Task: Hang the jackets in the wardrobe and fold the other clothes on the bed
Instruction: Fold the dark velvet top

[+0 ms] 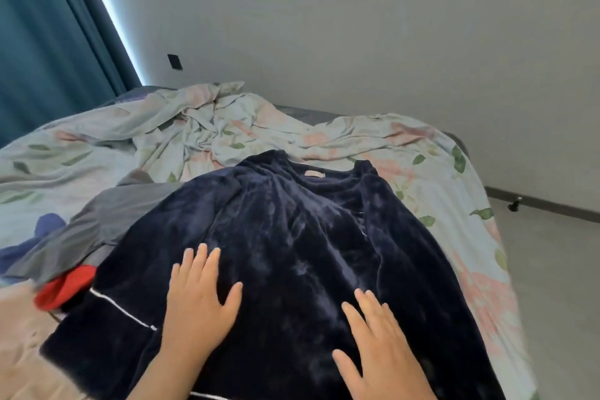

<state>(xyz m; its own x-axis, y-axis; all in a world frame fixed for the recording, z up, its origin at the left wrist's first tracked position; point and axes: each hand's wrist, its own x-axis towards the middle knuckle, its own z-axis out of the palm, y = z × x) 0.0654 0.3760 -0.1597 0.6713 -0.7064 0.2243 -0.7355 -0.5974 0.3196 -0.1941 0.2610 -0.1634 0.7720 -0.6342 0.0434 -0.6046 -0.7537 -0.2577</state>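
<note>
A dark navy plush top (pixel 292 230) with thin white piping lies spread flat on the bed (pixel 454 172), neckline away from me. My left hand (pixel 201 295) rests flat on its lower left part, fingers straight and spread. My right hand (pixel 380 347) presses flat on its lower right part, fingers straight too. Neither hand holds anything. To the left lie a grey garment (pixel 107 221), a red garment (pixel 65 289) and a blue one (pixel 42 234), partly under the navy top.
A crumpled floral sheet (pixel 207 127) covers the bed up to the grey wall. Teal curtains (pixel 48 42) hang at the left. A pale beige cloth (pixel 22 334) lies at the lower left. Grey floor (pixel 558 269) runs along the bed's right side.
</note>
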